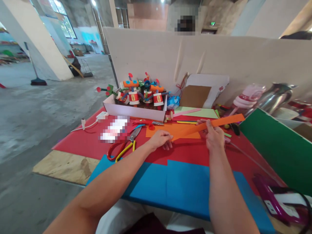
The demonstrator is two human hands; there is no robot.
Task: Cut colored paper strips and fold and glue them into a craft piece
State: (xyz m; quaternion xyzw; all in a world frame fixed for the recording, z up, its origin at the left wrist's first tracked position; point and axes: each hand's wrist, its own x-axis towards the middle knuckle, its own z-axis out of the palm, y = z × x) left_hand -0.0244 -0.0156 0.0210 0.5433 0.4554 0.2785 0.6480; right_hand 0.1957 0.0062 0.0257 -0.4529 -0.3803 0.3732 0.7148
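Note:
My left hand (161, 139) and my right hand (214, 136) both hold a long orange paper strip (219, 122) that slants up to the right above the red table cover (85, 143). The left hand pinches its lower left end; the right hand grips it near the middle. Under the strip lies an orange paper sheet (170, 131). Scissors with red and yellow handles (124, 146) lie just left of my left hand.
A white box (134, 110) of colourful paper-cup crafts stands at the back. Blue sheets (180, 185) cover the near edge, a green board (278, 146) leans at right. A metal kettle (275, 97), a pink bottle (246, 97) and a purple tool (275, 201) sit right.

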